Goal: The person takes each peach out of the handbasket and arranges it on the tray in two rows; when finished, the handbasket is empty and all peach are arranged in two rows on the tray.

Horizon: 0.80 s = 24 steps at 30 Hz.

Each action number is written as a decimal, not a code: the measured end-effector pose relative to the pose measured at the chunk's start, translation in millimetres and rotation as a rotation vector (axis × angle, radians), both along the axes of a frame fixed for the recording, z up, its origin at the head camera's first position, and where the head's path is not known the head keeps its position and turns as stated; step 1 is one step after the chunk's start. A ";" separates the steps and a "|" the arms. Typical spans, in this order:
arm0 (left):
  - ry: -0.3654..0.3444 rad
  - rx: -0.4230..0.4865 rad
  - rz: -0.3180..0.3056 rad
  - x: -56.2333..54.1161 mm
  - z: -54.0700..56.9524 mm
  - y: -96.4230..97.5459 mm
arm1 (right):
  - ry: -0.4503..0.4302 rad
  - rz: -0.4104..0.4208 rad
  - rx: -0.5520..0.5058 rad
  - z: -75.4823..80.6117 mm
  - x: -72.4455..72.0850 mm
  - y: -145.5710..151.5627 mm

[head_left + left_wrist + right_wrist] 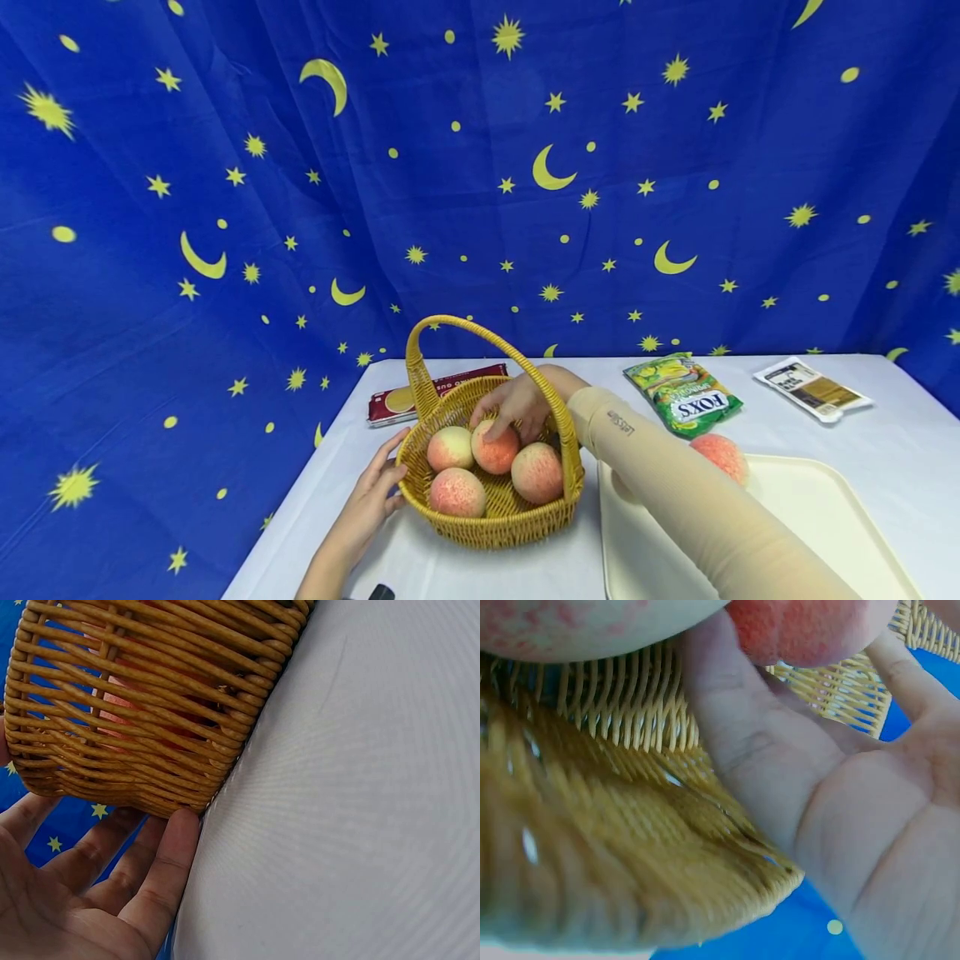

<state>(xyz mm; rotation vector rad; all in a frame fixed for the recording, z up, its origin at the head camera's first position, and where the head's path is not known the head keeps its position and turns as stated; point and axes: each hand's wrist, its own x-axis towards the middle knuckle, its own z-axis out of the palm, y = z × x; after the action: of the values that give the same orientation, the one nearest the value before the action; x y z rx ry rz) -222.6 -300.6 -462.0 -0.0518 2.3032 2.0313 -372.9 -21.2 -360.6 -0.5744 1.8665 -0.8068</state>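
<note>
A reddish peach (495,452) lay inside the wicker basket (498,533), with the fingers of the right hand (521,407) curled round it from above and behind, the basket's handle (450,320) crossing in front of that wrist. Around it in the basket sat a yellowish peach (448,450), a speckled pink peach (458,493) and a rosy peach (537,473). The left hand (375,483) touched the basket's outer left side, its fingers extended and loosely bent against the wicker. Behind the basket was a dark red packet (393,402); to the right, beyond the sleeve (675,483), a further peach (722,457) sat at the far edge of a cream tray (817,517). A green FOX'S bag (684,396) and a white-and-brown packet (812,389) lay farther back on the white tabletop (555,575), before a blue starry cloth (480,183)
</note>
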 end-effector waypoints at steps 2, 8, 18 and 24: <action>0.004 -0.002 -0.003 0.4 0.3 0.0 | 0.045 -0.018 -0.002 1.9 0.3 0.2; -0.004 0.007 0.003 -0.3 -1.2 -0.8 | 0.133 -0.008 -0.007 5.0 0.2 0.2; -0.004 0.011 0.012 -0.2 -1.5 0.1 | 0.152 0.044 -0.058 8.1 5.2 4.6; -0.001 0.015 0.002 0.1 -0.6 0.9 | 0.158 0.103 -0.085 12.4 8.6 9.3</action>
<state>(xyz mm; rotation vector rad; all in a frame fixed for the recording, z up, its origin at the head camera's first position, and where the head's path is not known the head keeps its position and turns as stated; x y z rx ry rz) -222.5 -299.7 -462.6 -0.0537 2.2880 2.0489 -364.3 -11.9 -348.2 -0.8009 1.9354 -0.7946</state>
